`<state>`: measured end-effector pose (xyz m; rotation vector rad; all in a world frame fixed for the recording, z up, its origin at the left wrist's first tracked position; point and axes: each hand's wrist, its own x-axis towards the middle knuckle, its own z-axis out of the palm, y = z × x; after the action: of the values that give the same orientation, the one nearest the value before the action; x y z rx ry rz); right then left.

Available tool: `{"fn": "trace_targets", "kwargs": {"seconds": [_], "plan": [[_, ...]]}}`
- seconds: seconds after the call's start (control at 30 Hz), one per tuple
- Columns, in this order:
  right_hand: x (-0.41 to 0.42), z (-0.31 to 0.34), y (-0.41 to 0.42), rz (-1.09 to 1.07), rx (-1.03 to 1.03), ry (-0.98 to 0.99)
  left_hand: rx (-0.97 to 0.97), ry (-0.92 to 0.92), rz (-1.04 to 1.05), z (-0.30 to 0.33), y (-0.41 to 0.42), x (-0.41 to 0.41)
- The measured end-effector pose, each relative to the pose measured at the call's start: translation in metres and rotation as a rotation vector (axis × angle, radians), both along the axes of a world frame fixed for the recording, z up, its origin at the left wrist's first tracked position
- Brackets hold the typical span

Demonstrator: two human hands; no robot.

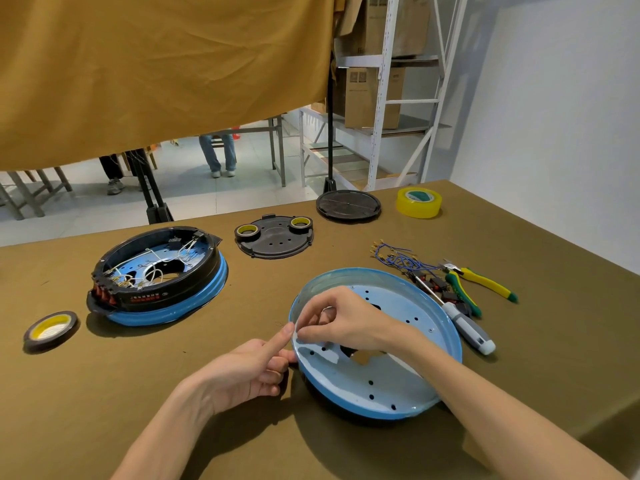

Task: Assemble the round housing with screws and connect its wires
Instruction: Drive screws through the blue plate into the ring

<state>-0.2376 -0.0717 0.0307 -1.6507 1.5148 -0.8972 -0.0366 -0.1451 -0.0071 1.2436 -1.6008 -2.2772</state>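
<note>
Two blue round pans lie on the olive-green table. The near pan sits tilted in front of the person, its pale blue inside facing up, dotted with small holes and one larger ragged opening near the middle. The far pan sits to the left with a black ring housing on top of it; inside that ring lie white wires and small gold terminals, and red switches show at its near-left edge.

The left hand holds the near pan's left rim, its forefinger stretched up along the edge and the other fingers curled. The right hand hovers over the pan's inside with fingers bent, thumb and fingertips pinched together just beside the left forefinger; whether they pinch something cannot be told.

Four rolls of tape are in view: one dark roll far left, two small ones on a black perforated plate, and one yellow roll at the back. A black round grille lies near it. To the right lie a bundle of blue wires, two yellow-green pliers and a grey-handled screwdriver, which touches the near pan's right rim.
</note>
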Motion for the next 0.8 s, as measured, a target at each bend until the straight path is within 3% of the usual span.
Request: {"fn": "trace_targets", "kwargs": {"seconds": [0.2, 0.5, 0.8], "plan": [[-0.001, -0.001, -0.001, 0.025, -0.006, 0.099, 0.023, 0.055, -0.042, -0.001, 0.004, 0.001], [-0.003, -0.006, -0.001, 0.019, -0.017, 0.09, 0.045, 0.024, -0.014, 0.0, 0.003, 0.001], [-0.007, -0.003, -0.003, 0.006, -0.014, 0.121, 0.225, 0.1, 0.19, 0.0, 0.015, -0.008]]}}
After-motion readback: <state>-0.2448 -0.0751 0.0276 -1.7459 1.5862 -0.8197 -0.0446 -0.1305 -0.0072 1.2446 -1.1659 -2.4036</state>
